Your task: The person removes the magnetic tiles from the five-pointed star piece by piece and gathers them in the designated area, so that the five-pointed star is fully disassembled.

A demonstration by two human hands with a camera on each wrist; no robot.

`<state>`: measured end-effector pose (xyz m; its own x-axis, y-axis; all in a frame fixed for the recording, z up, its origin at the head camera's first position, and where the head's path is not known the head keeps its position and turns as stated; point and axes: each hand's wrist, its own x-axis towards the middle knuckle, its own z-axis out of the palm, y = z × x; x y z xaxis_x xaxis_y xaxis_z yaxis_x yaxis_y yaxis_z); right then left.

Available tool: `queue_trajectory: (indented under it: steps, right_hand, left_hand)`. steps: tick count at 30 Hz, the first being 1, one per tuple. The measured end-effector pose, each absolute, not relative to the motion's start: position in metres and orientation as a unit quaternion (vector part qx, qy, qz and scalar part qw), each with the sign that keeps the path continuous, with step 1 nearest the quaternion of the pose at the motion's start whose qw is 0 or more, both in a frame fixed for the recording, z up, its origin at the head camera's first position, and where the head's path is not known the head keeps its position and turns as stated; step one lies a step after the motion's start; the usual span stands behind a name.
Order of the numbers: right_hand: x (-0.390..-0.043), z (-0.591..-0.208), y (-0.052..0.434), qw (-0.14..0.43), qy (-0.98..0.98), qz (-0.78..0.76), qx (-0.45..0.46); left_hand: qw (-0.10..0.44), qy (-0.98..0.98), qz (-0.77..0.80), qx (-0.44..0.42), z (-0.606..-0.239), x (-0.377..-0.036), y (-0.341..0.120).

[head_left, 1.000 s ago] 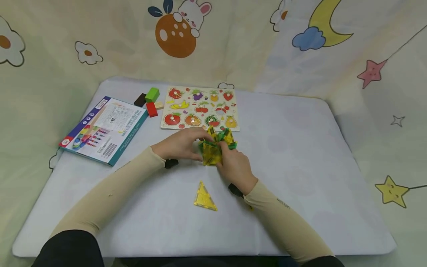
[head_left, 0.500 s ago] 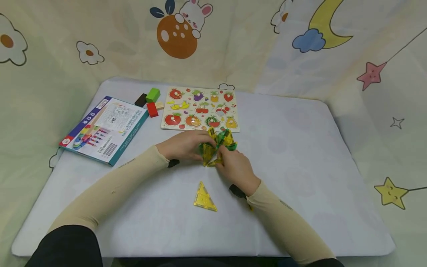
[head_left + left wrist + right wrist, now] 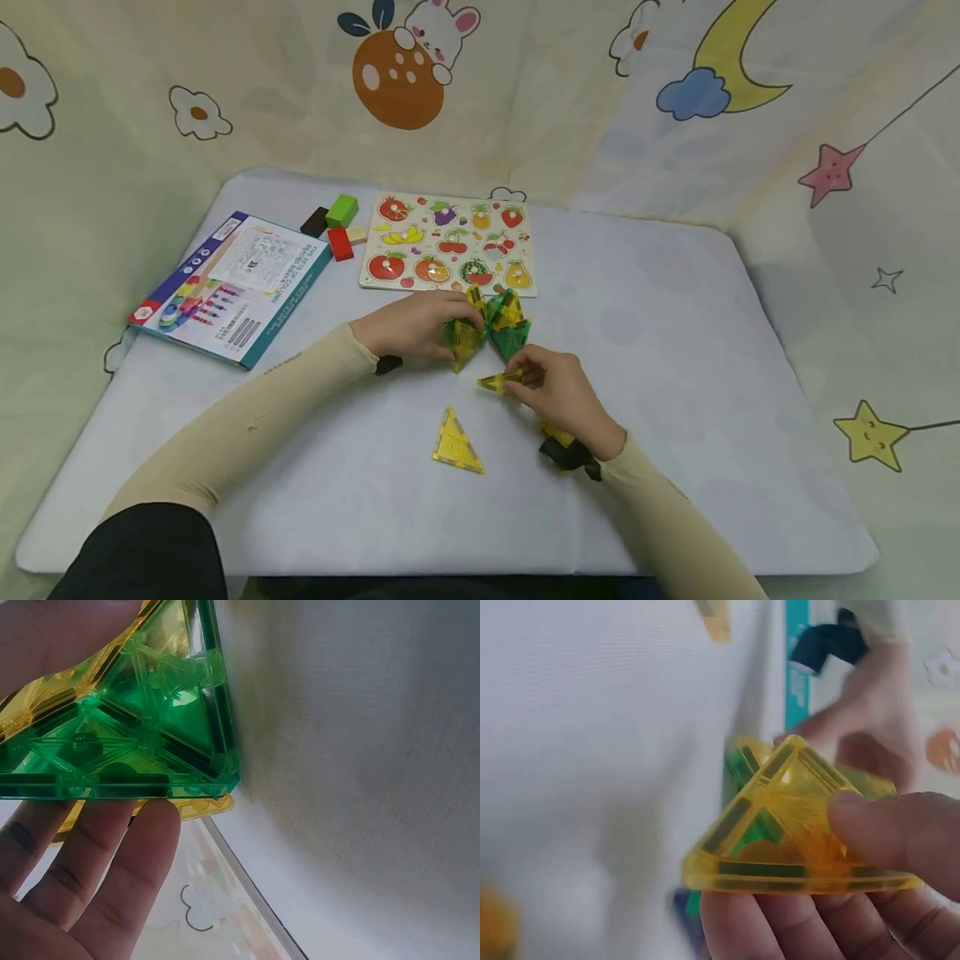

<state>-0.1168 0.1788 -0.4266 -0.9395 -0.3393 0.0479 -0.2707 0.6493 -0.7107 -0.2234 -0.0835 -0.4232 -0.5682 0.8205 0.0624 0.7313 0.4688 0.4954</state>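
My left hand (image 3: 420,323) grips the left side of a structure of green and yellow see-through magnetic tiles (image 3: 512,337). In the left wrist view the thumb lies over a green triangular face (image 3: 142,727) and the fingers support it from the other side. Close in front of the structure, my right hand (image 3: 562,385) pinches a yellow triangular magnetic tile (image 3: 780,799) between thumb and fingers, apart from the rest. Nearer the person lies a loose yellow triangular tile (image 3: 456,442). More yellow (image 3: 553,433) shows beside the right wrist, mostly hidden by its black strap.
Behind the structure lies a fruit puzzle board (image 3: 450,246). A flat picture box (image 3: 232,287) is at the back left. Between them sit a green block (image 3: 342,211), a red block (image 3: 341,243), a black block (image 3: 315,222) and a beige one (image 3: 357,235).
The front yellow tile tipped out of the structure, and my right hand has drawn it away toward the person and right. My left hand stays on the structure.
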Motion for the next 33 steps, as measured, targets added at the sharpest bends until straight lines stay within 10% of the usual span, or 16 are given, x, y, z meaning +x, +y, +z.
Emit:
queue_trajectory:
  steps: [17, 27, 33]
  right_hand:
    - [-0.128, -0.447, 0.294, 0.004, 0.956, -0.293, 0.014]
    - [-0.126, -0.443, 0.254, -0.125, 0.950, -0.283, -0.036]
    - [-0.119, -0.431, 0.200, -0.100, 0.938, -0.312, -0.110]
  left_hand:
    - [0.119, 0.846, 0.288, 0.433, -0.422, -0.223, -0.087]
    - [0.059, 0.853, 0.413, 0.313, -0.420, -0.241, -0.102]
    - [0.127, 0.863, 0.413, 0.260, -0.428, -0.259, -0.098]
